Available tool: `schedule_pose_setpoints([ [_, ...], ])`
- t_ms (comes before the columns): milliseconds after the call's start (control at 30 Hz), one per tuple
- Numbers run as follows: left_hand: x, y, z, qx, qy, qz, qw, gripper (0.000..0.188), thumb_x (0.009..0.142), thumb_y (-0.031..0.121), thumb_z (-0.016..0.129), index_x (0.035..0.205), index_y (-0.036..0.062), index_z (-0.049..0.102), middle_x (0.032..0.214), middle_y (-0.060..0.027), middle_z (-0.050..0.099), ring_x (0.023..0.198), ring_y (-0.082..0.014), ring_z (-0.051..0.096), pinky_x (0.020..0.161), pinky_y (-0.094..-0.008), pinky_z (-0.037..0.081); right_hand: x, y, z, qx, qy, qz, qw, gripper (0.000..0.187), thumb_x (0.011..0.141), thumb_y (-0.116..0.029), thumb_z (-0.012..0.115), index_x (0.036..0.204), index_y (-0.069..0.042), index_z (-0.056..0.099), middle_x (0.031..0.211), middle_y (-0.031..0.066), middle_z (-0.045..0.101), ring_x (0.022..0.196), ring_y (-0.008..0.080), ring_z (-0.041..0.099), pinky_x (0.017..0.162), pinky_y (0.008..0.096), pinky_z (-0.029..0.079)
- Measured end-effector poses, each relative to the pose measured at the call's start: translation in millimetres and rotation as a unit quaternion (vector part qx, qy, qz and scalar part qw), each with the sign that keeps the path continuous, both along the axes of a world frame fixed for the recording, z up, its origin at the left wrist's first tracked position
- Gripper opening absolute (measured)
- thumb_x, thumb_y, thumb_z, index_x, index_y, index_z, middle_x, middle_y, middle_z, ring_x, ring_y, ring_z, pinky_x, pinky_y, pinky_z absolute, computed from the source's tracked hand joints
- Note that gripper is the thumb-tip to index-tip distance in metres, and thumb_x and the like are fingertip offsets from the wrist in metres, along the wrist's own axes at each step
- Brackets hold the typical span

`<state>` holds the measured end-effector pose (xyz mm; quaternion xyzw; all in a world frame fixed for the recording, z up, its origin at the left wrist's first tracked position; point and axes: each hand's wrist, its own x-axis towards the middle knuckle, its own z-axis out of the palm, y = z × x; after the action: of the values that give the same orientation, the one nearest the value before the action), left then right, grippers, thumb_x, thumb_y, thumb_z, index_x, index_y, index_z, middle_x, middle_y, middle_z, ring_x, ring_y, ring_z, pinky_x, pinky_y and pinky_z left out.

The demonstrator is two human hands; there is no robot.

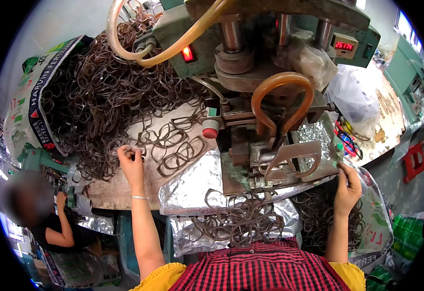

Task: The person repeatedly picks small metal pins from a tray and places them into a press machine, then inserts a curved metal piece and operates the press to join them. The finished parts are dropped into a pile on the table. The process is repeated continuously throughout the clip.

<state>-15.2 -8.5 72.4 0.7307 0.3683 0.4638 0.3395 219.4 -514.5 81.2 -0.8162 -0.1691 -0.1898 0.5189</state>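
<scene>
My left hand [132, 167] reaches to the edge of a large heap of brown eyeglass frames [110, 92]. Its thumb and fingers are pinched together; what they hold, if anything, is too small to make out. To its right, several loose eyeglass frames lie flat on the wooden table [146, 194]. My right hand [348, 189] is by the right corner of the press bed, just below a green button [339, 147]. Its thumb and fingers are pressed together, and I cannot see anything held. Between my hands, a brown eyeglass frame [294, 157] sits tilted at the front of the press [241, 150].
More frames [238, 218] lie on foil before me, and others fill a sack [377, 223] at right. A red button [210, 133] and a looped hose [282, 80] stick out from the press. A co-worker [59, 233] sits at far left; a red stool [414, 162] stands right.
</scene>
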Motion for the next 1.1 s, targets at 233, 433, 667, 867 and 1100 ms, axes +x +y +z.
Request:
schedule_pose_setpoints([
  [233, 52, -38, 10, -0.242, -0.129, -0.167, 0.947, 0.022, 0.096, 0.017, 0.061, 0.109, 0.0014, 0.054, 0.065, -0.0004, 0.056, 0.052, -0.0058, 0.046, 0.046, -0.0190, 0.032, 5, 114, 73, 0.072, -0.062, 0.212, 0.973, 0.025, 0.078, -0.002, 0.069, 0.103, 0.000, 0.068, 0.096, 0.0140, 0.069, 0.090, 0.0263, 0.066, 0.081, 0.0333, 0.050],
  [433, 37, -72, -30, -0.272, 0.028, -0.178, 0.945, 0.020, 0.094, 0.014, 0.064, 0.105, -0.0019, 0.068, 0.069, -0.0020, 0.064, 0.058, -0.0062, 0.053, 0.052, -0.0185, 0.038, -10, 141, 60, 0.264, 0.156, 0.286, 0.908, 0.037, 0.083, 0.001, 0.065, 0.118, 0.005, 0.057, 0.102, 0.0108, 0.067, 0.095, 0.0146, 0.064, 0.086, 0.0274, 0.048],
  [667, 82, -177, 102, 0.147, -0.262, -0.272, 0.914, 0.029, 0.097, 0.000, 0.053, 0.125, 0.0003, 0.058, 0.086, -0.0087, 0.069, 0.070, -0.0123, 0.060, 0.067, -0.0258, 0.050, -16, 140, 73, 0.320, 0.240, 0.325, 0.857, 0.044, 0.084, 0.002, 0.065, 0.126, 0.006, 0.052, 0.111, 0.0102, 0.065, 0.098, 0.0116, 0.062, 0.090, 0.0250, 0.046],
  [867, 103, -182, 118, 0.378, -0.143, -0.217, 0.889, 0.031, 0.095, -0.006, 0.050, 0.126, -0.0060, 0.054, 0.082, -0.0138, 0.068, 0.073, -0.0170, 0.062, 0.070, -0.0283, 0.051, -43, 134, 99, 0.352, 0.304, 0.329, 0.821, 0.052, 0.087, 0.002, 0.060, 0.135, 0.005, 0.043, 0.128, 0.0145, 0.058, 0.113, 0.0180, 0.058, 0.098, 0.0298, 0.045],
  [1100, 114, -225, 91, 0.428, -0.068, -0.346, 0.832, 0.036, 0.071, -0.008, 0.061, 0.104, 0.0034, 0.070, 0.086, -0.0120, 0.068, 0.068, -0.0236, 0.063, 0.058, -0.0313, 0.050, 26, 108, 51, -0.046, 0.006, 0.215, 0.975, 0.032, 0.081, -0.012, 0.068, 0.111, -0.002, 0.065, 0.125, 0.0213, 0.057, 0.121, 0.0357, 0.053, 0.099, 0.0454, 0.044],
])
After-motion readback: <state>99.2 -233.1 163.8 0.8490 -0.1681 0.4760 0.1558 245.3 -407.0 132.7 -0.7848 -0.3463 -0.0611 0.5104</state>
